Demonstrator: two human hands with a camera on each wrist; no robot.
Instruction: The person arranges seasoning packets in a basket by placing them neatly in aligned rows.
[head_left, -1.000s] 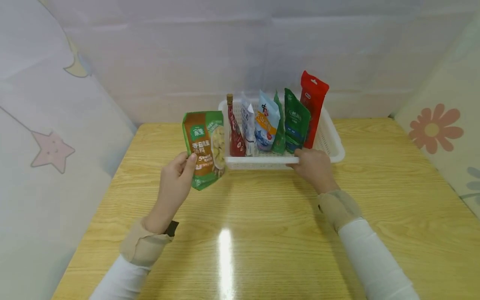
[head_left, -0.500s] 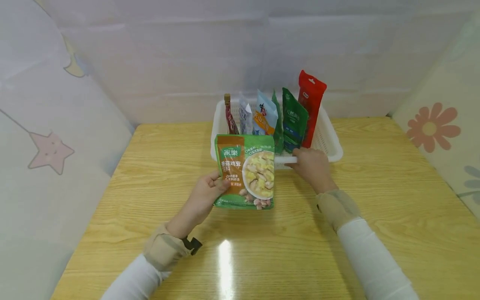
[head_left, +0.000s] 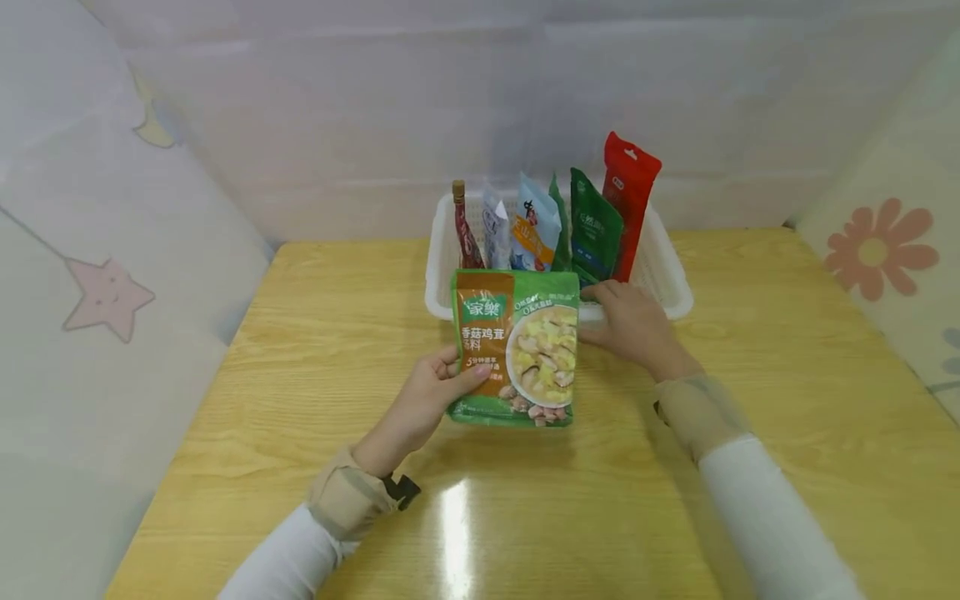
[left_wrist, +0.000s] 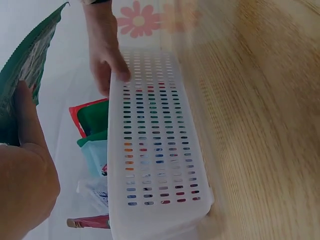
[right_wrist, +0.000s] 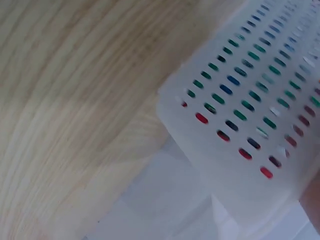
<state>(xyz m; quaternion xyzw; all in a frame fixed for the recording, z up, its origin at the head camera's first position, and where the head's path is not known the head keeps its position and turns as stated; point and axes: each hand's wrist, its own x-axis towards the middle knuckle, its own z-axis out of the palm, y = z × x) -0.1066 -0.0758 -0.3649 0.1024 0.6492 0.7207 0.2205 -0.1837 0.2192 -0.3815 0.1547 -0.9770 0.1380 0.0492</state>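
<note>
My left hand (head_left: 427, 396) pinches a green and brown soup mix packet (head_left: 480, 329) by its lower left edge, thumb on the front. The packet faces up at the head camera, in front of the white basket (head_left: 442, 304), and overlaps its front rim there. In the left wrist view the packet (left_wrist: 37, 55) stands apart from the basket wall (left_wrist: 150, 112). My right hand (head_left: 633, 325) holds the basket's front rim near its right end, thumb outside the perforated wall and fingers over the rim. Only a sliver of that hand shows in the right wrist view.
Upright in the basket stand a dark red bottle (head_left: 467, 233) with a cork-coloured top, a white pouch (head_left: 495, 225), a light blue pouch (head_left: 536, 225), green pouches (head_left: 596, 225) and a tall red packet (head_left: 632, 192). The wooden table (head_left: 300, 333) meets a pale wall covering (head_left: 360, 125) behind.
My left hand has brought the soup mix packet from beside the basket's left end rightward to its front, turning its face to the camera. The right hand stays at the rim, its fingers shifting slightly.
</note>
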